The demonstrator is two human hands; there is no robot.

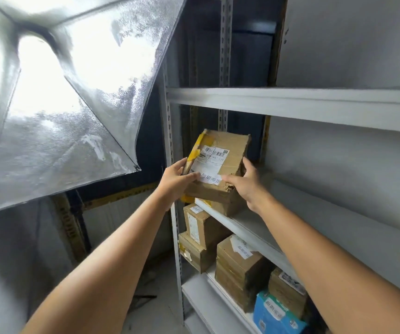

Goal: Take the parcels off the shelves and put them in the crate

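A worn cardboard parcel [227, 145] with a white label and yellow tape is tilted up at the left end of the middle shelf [249, 222]. My left hand [176, 182] grips its left edge. My right hand [244, 183] grips its right side and front corner. Both hands hold the parcel. On the shelf below stand several more cardboard parcels: a stacked pair [200, 225] at the left, a taller box [238, 263] beside them, another box [288, 290] and a blue package [273, 314]. No crate is in view.
A large silver softbox [61, 97] with a bright lamp hangs close at the left of the shelving. The grey metal rack has an upper shelf [290, 102] with nothing visible on it. A grey wall lies behind at the right. Bare floor [155, 309] shows below left.
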